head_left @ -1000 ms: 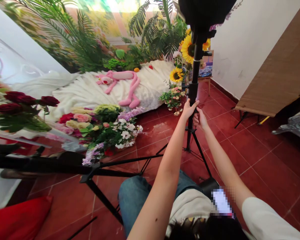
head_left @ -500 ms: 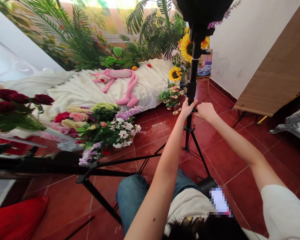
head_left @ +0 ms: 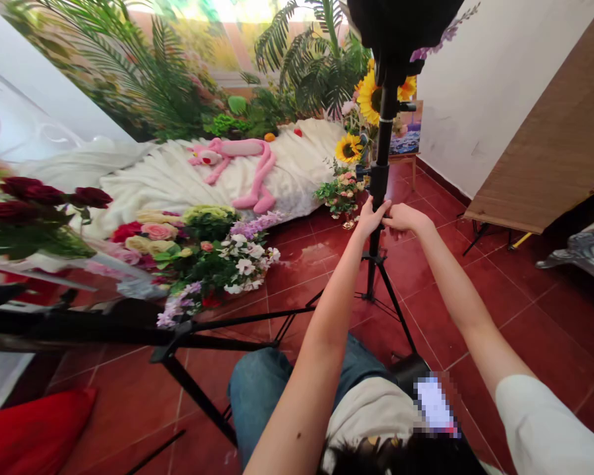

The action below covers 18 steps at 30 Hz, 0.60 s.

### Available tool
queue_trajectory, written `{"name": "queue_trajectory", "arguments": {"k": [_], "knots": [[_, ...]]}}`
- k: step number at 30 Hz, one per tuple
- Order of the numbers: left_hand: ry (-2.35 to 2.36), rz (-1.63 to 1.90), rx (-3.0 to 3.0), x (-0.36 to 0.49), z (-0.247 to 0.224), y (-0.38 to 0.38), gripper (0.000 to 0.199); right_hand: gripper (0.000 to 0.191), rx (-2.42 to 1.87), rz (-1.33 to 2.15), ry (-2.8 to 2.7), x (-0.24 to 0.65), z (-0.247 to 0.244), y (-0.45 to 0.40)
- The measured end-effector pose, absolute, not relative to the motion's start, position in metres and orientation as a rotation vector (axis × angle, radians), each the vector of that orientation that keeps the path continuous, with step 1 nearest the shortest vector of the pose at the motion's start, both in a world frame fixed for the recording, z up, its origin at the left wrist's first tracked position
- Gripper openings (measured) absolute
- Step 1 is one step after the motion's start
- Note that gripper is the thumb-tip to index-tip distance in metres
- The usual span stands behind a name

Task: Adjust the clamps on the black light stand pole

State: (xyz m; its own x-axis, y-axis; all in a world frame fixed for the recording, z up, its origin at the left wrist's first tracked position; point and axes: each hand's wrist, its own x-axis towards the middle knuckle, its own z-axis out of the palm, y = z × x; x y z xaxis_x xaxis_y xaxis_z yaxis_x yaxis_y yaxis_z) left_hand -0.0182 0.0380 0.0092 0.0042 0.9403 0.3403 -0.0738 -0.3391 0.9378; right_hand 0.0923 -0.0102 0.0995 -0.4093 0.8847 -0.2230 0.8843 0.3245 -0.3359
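A black light stand (head_left: 384,142) rises upright in front of me, with a large dark lamp head (head_left: 403,26) at its top. My left hand (head_left: 370,216) is wrapped round the pole low down, thumb along the near side. My right hand (head_left: 406,219) is closed at the pole's right side, fingers pinching at the stand's tightening knob. Those fingers cover the knob almost completely. Below both hands the spread tripod legs (head_left: 398,300) stand on the red tiled floor (head_left: 440,277).
A second black tripod (head_left: 178,369) lies across the lower left. Flower arrangements (head_left: 218,257) stand beyond it, before a white draped cloth (head_left: 143,178) with a pink plush toy (head_left: 245,148). Sunflowers (head_left: 349,148) are behind the pole. A brown board (head_left: 534,152) leans at right.
My right hand has turned at the knob, its wrist and forearm shifting slightly. The left hand keeps its hold on the pole. The view has moved a little.
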Motion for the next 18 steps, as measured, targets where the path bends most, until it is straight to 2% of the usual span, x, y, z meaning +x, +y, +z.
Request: {"name": "queue_trajectory", "arguments": {"k": [3, 8, 14, 18], "knots": [[0.989, 1.458, 1.505, -0.021, 0.006, 0.038, 0.041, 0.057, -1.579, 1.173, -2.359, 0.112, 0.086, 0.003], [1.0, 1.38, 1.55, -0.054, -0.013, 0.015, 0.045, 0.064, -1.426, 1.385, -2.16, 0.117, 0.07, 0.007], [1.292, 1.007, 1.666, -0.175, -0.06, -0.063, 0.046, 0.067, -1.459, 1.267, -2.065, 0.117, 0.063, 0.0], [1.549, 0.946, 1.505, -0.277, -0.081, -0.124, 0.051, 0.071, -1.483, 0.812, -2.032, 0.114, 0.046, -0.009]]}}
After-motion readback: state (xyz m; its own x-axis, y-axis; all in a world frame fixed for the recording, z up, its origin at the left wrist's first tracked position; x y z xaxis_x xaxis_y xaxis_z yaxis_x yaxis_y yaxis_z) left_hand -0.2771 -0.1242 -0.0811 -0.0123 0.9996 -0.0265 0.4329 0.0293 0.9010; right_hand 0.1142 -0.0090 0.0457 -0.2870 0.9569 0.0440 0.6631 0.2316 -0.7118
